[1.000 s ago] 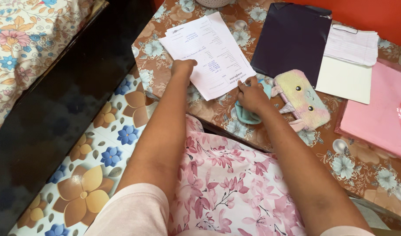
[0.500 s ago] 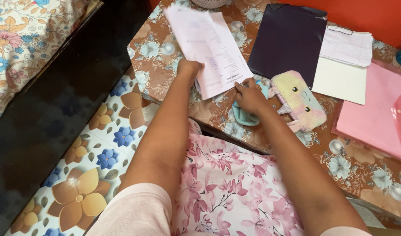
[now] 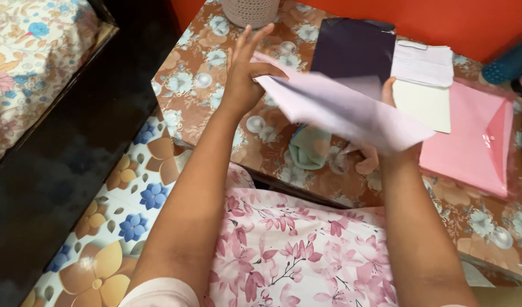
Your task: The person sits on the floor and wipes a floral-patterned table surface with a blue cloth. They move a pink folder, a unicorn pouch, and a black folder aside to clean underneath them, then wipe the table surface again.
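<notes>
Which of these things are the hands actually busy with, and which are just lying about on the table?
In hand:
left hand
right hand
white paper sheets

Lying about:
dark folder
pink envelope folder
lined notepad
green cloth
woven pot

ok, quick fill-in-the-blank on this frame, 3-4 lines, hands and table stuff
1. Both hands lift the blurred ____ above the table.
2. The left hand grips the sheets at their ____ end.
3. The folder right of the notepad is ____ in colour.
4. The dark folder lies ____ on the table.

Missing words: papers; left; pink; flat
</notes>
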